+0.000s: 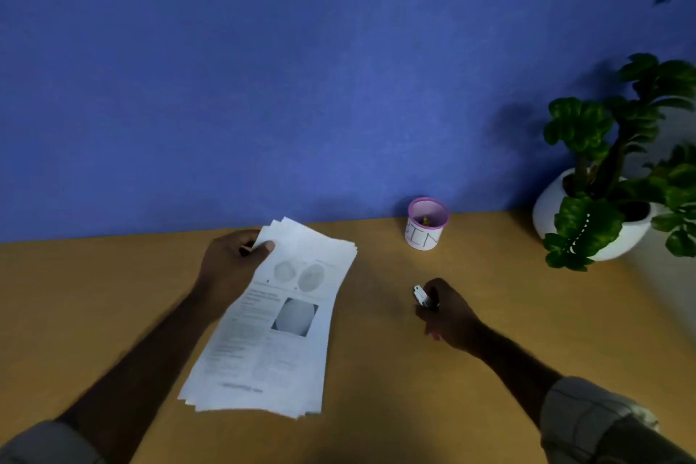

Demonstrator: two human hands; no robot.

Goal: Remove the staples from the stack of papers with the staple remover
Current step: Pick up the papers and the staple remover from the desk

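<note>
Since the stack of papers [275, 320] is thin and floppy on the tabletop [395, 369], hold near its stapled top corner, where the left hand [229, 267] pinches it. Right of the stack, the right hand [448, 313] grips the staple remover [422, 296]; bin cup [427, 224] beyond.

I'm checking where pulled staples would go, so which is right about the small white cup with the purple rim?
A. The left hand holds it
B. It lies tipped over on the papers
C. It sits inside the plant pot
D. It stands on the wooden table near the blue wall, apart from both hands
D: the small white cup with the purple rim stands upright on the wooden table by the blue wall, with neither hand touching it.
</note>
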